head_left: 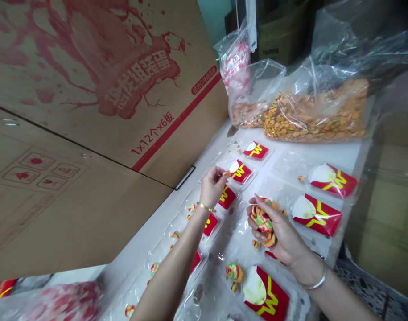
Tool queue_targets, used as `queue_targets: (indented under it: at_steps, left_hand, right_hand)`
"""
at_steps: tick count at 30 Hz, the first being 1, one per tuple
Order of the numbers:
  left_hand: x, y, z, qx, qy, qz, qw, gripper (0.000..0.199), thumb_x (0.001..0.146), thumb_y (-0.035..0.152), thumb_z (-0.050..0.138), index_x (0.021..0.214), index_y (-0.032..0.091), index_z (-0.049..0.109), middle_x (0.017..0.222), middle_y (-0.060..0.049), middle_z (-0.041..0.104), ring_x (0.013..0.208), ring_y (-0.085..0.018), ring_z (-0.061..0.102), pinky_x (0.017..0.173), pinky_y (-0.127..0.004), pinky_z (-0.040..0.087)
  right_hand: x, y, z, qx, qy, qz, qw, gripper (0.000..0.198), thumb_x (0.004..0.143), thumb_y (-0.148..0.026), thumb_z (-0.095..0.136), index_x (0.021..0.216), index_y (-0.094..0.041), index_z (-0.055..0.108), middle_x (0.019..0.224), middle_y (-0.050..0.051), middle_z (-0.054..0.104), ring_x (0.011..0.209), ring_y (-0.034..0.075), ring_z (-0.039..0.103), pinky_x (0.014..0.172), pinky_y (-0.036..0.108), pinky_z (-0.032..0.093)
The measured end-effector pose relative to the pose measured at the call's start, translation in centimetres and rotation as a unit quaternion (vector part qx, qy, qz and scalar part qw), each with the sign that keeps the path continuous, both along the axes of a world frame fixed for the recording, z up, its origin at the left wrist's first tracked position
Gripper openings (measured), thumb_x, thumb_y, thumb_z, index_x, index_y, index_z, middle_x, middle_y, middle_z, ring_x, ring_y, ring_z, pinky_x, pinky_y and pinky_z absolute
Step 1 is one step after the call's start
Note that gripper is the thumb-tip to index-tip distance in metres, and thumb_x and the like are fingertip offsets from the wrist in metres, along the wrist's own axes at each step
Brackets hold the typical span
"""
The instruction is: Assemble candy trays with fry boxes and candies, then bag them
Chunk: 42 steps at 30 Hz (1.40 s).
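My left hand [212, 188], with a gold bracelet at the wrist, is closed in a pinch on a small orange piece [227, 174]. It hovers over the left row of clear plastic trays, beside a red packet with a yellow zigzag mark [240, 171]. My right hand [284, 234], wearing a silver bangle, is curled around a handful of small burger-shaped pieces [264, 223] in orange, green and red. Below it, a burger-shaped piece [234, 271] and a tiny one lie in a tray beside a larger red packet [267, 294].
A large printed cardboard box [123, 133] fills the left side. At the back of the white table [220, 138] stands a clear bag of orange pieces [317, 118], next to a smaller bag [249, 113]. More red packets [317, 216] sit in trays at right. A pink-and-white bag [66, 301] lies front left.
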<state>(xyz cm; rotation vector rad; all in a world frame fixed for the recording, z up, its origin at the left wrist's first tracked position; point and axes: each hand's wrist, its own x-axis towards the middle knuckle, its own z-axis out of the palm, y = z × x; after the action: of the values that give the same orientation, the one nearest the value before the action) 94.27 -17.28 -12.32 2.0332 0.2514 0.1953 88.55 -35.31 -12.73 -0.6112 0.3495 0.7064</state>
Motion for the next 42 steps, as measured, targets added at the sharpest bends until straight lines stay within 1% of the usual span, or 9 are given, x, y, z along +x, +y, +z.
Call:
queue_targets:
  at_steps: [4, 11, 15, 18, 22, 27, 30, 34, 42]
  left_hand:
    - [5.6, 2.3, -1.8, 0.316, -0.035, -0.039, 0.947, 0.015, 0.083, 0.013, 0.046, 0.081, 0.018, 0.059, 0.089, -0.005, 0.061, 0.078, -0.014, 0.055, 0.072, -0.026, 0.041]
    - [7.1, 3.2, -3.3, 0.475, 0.060, -0.121, 0.869, 0.025, 0.082, 0.011, 0.044, 0.080, 0.021, 0.066, 0.100, -0.008, 0.067, 0.098, -0.024, 0.055, 0.087, -0.040, 0.037]
    - [6.0, 2.5, -1.7, 0.374, 0.059, -0.114, 0.918, 0.028, 0.084, 0.013, 0.045, 0.098, 0.024, 0.067, 0.115, -0.005, 0.063, 0.107, -0.024, 0.053, 0.093, -0.040, 0.037]
    - [3.9, 0.2, 0.8, 0.199, 0.049, -0.221, 0.953, 0.027, 0.086, 0.029, 0.052, 0.110, 0.023, 0.062, 0.119, -0.007, 0.060, 0.106, -0.021, 0.055, 0.090, -0.033, 0.042]
    - [0.6, -3.6, 3.2, -0.029, 0.124, -0.393, 0.911, 0.026, 0.078, 0.036, 0.065, 0.096, 0.018, 0.066, 0.100, -0.007, 0.065, 0.093, -0.018, 0.058, 0.084, -0.029, 0.045]
    - [-0.6, -5.9, 2.5, -0.192, 0.203, -0.294, 0.914, 0.027, 0.076, 0.037, 0.068, 0.090, 0.014, 0.064, 0.077, -0.002, 0.061, 0.062, -0.008, 0.052, 0.059, -0.021, 0.042]
    - [-0.1, -6.2, 2.0, -0.239, 0.200, -0.235, 0.921, 0.030, 0.075, 0.039, 0.068, 0.088, 0.013, 0.063, 0.072, -0.001, 0.058, 0.055, -0.006, 0.047, 0.052, -0.020, 0.038]
    - [0.2, -6.4, 2.5, -0.240, 0.165, -0.206, 0.934, 0.024, 0.075, 0.036, 0.068, 0.082, 0.013, 0.063, 0.078, -0.003, 0.061, 0.070, -0.010, 0.054, 0.067, -0.023, 0.042]
    - [-0.8, -7.5, 2.5, -0.224, 0.175, -0.171, 0.943, 0.027, 0.079, 0.039, 0.063, 0.071, 0.014, 0.058, 0.066, 0.001, 0.052, 0.064, -0.009, 0.045, 0.063, -0.022, 0.037]
  right_hand:
    - [0.6, -1.2, 0.0, 0.044, 0.018, -0.011, 0.999, 0.024, 0.078, -0.033, 0.054, 0.097, -0.019, 0.058, 0.074, 0.002, 0.057, 0.050, 0.011, 0.048, 0.033, 0.018, 0.027]
    - [1.4, -1.7, -0.6, 0.039, -0.006, 0.016, 0.999, 0.027, 0.080, -0.033, 0.053, 0.104, -0.021, 0.058, 0.070, 0.000, 0.057, 0.042, 0.008, 0.040, 0.031, 0.016, 0.023]
    - [2.0, -1.9, -0.5, 0.067, -0.020, 0.069, 0.995, 0.030, 0.084, -0.044, 0.054, 0.104, -0.023, 0.058, 0.070, 0.000, 0.058, 0.040, 0.006, 0.038, 0.031, 0.015, 0.020]
    - [2.4, -2.4, -0.3, 0.101, -0.032, 0.143, 0.984, 0.039, 0.083, -0.058, 0.051, 0.096, -0.022, 0.061, 0.066, 0.001, 0.059, 0.038, 0.007, 0.038, 0.031, 0.016, 0.020]
    - [3.0, -3.2, -0.5, 0.093, -0.059, 0.259, 0.960, 0.066, 0.078, -0.075, 0.037, 0.072, -0.015, 0.062, 0.047, 0.000, 0.049, 0.032, 0.004, 0.029, 0.031, 0.016, 0.015]
    - [3.3, -3.9, -1.0, 0.046, -0.064, 0.295, 0.952, 0.076, 0.075, -0.081, 0.029, 0.066, -0.013, 0.062, 0.044, -0.001, 0.044, 0.032, 0.003, 0.026, 0.032, 0.017, 0.013]
    - [3.4, -4.0, -1.1, 0.011, -0.064, 0.238, 0.969, 0.068, 0.077, -0.077, 0.035, 0.068, -0.015, 0.060, 0.045, -0.001, 0.046, 0.032, 0.004, 0.027, 0.031, 0.017, 0.014]
    - [3.5, -3.9, -1.1, -0.102, -0.101, 0.026, 0.989, 0.039, 0.076, -0.059, 0.061, 0.083, -0.020, 0.057, 0.058, -0.003, 0.054, 0.035, 0.005, 0.032, 0.031, 0.017, 0.019]
    - [4.0, -3.7, -1.4, -0.237, -0.278, -0.052, 0.929, 0.021, 0.082, -0.042, 0.062, 0.080, -0.021, 0.058, 0.066, -0.003, 0.054, 0.055, 0.008, 0.045, 0.051, 0.021, 0.039]
